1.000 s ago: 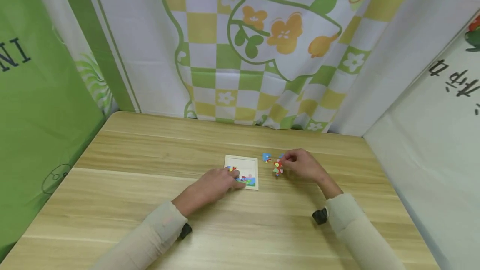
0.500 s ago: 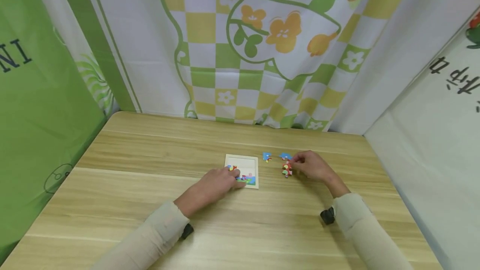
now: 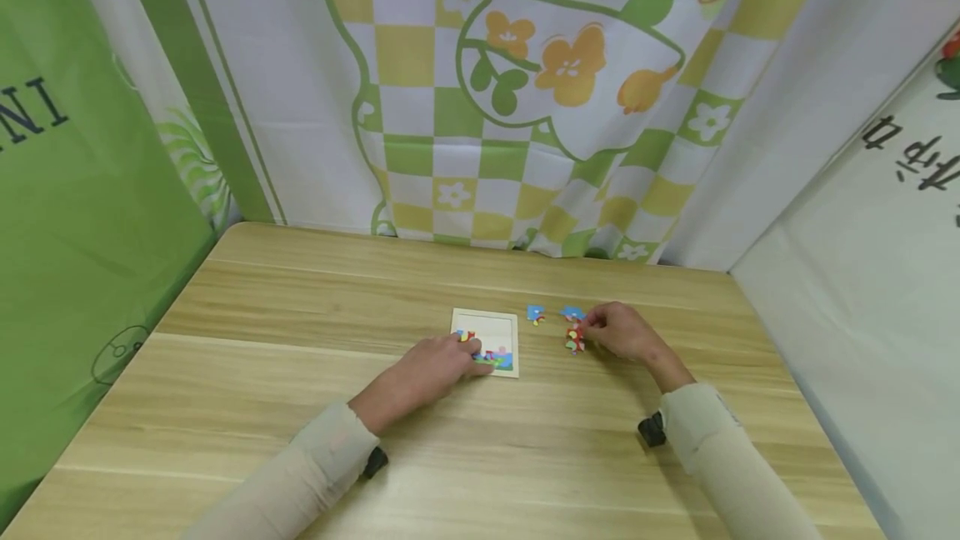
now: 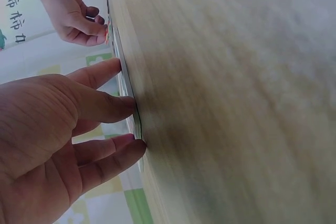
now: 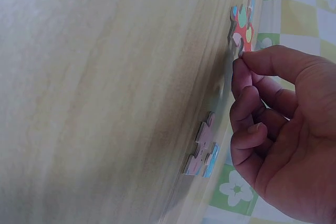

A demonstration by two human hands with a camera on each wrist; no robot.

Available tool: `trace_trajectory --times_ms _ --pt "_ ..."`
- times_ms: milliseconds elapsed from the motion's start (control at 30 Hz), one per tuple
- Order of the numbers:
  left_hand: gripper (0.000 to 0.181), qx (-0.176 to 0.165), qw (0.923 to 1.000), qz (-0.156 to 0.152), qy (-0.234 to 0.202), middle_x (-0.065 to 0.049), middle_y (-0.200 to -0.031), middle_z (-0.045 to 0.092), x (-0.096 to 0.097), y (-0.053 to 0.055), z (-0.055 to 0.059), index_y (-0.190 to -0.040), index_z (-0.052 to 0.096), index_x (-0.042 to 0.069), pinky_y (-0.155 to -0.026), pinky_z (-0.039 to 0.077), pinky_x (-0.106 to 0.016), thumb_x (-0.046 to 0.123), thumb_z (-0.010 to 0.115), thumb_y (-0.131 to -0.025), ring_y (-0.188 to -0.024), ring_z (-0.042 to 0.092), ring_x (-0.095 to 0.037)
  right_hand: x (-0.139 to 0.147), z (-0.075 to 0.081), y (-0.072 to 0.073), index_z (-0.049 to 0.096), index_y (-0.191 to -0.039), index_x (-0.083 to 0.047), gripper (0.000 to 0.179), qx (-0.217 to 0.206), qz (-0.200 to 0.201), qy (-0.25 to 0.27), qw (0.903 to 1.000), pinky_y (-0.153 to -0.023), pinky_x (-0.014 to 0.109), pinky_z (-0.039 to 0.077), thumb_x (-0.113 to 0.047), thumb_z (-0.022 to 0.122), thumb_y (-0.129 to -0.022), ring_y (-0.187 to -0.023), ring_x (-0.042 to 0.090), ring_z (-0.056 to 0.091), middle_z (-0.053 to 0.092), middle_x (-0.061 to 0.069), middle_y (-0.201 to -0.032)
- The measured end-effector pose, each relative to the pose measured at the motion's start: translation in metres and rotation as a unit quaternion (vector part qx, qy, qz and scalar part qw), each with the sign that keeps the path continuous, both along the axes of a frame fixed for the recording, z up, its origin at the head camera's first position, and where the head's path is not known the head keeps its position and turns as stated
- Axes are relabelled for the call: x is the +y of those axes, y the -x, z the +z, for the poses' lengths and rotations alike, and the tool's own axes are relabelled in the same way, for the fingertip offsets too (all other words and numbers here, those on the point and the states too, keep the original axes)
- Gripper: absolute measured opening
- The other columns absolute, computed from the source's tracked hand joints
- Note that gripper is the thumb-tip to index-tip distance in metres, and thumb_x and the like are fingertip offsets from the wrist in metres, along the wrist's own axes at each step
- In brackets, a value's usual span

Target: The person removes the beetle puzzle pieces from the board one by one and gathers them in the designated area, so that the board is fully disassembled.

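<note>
My left hand point(image 3: 435, 369) rests on the left and front part of a small square puzzle frame point(image 3: 516, 332), its fingertips touching the frame's edge in the left wrist view. Colourful joined pieces point(image 3: 501, 359) lie along the frame's near side, partly covered by that hand. To the right of the frame, my right hand point(image 3: 621, 329) pinches a red jigsaw piece point(image 5: 242, 27) with green and yellow spots between thumb and index finger. The remaining fingers of this hand are curled in.
Loose blue jigsaw pieces lie behind the red one: one piece point(image 3: 535, 312) at the left and another piece point(image 3: 572, 312) near the right fingertips. The right wrist view also shows a pink-and-blue piece point(image 5: 202, 150) on the wooden table point(image 3: 480, 473). A patterned curtain point(image 3: 480, 157) hangs behind the table.
My right hand has moved slightly right with the red jigsaw piece, then stayed nearly still. The blue piece beside it shows more fully now. My left hand stays on the frame.
</note>
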State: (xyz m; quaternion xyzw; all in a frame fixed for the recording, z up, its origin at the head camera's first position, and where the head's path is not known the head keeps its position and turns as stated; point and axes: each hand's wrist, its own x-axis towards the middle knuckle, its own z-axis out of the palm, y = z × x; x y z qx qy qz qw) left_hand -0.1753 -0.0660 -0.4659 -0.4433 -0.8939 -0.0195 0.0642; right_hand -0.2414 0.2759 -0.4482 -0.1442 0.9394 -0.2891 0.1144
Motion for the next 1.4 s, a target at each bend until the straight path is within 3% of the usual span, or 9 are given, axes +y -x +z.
trace_trajectory --times_ms 367,633,1033,1400 --pt "0.044 -0.022 0.9997 0.012 0.001 0.001 -0.107 0.063 0.001 -0.001 0.0 -0.126 0.076 0.031 -0.061 0.053 -0.03 0.001 0.072 -0.094 -0.091 0.058 -0.023 -0.001 -0.004 0.003 0.072 -0.091 -0.003 0.015 0.013 0.003 -0.024 0.9996 -0.056 0.028 0.043 -0.014 0.067 -0.099 -0.063 0.012 0.052 0.065 0.002 -0.076" --pt "0.032 -0.014 0.9996 0.003 -0.023 0.001 -0.098 0.062 0.002 -0.003 0.003 -0.12 0.079 0.026 -0.065 0.053 -0.027 0.007 0.07 -0.095 -0.085 0.057 -0.02 0.0 -0.004 0.003 0.072 -0.088 -0.005 0.013 0.025 0.011 -0.032 0.9991 -0.055 0.028 0.043 -0.012 0.068 -0.098 -0.062 0.012 0.051 0.062 -0.002 -0.072" --pt "0.031 -0.031 0.9987 0.018 -0.036 0.0 -0.1 0.065 0.005 -0.003 0.001 -0.118 0.08 0.025 -0.067 0.055 -0.03 0.007 0.071 -0.094 -0.085 0.06 -0.021 -0.001 -0.002 0.002 0.073 -0.091 -0.005 0.011 0.029 0.003 -0.036 0.9989 -0.06 0.029 0.046 -0.012 0.069 -0.097 -0.067 0.013 0.056 0.067 0.0 -0.079" --pt "0.03 -0.047 0.9978 0.034 -0.031 -0.001 -0.102 0.067 0.006 -0.003 0.003 -0.118 0.08 0.025 -0.068 0.053 -0.029 0.008 0.071 -0.095 -0.078 0.056 -0.02 -0.022 0.011 -0.004 0.074 -0.092 -0.004 0.008 0.085 0.035 -0.012 0.9957 -0.07 0.035 0.051 -0.011 0.071 -0.096 -0.076 0.014 0.062 0.069 -0.001 -0.082"
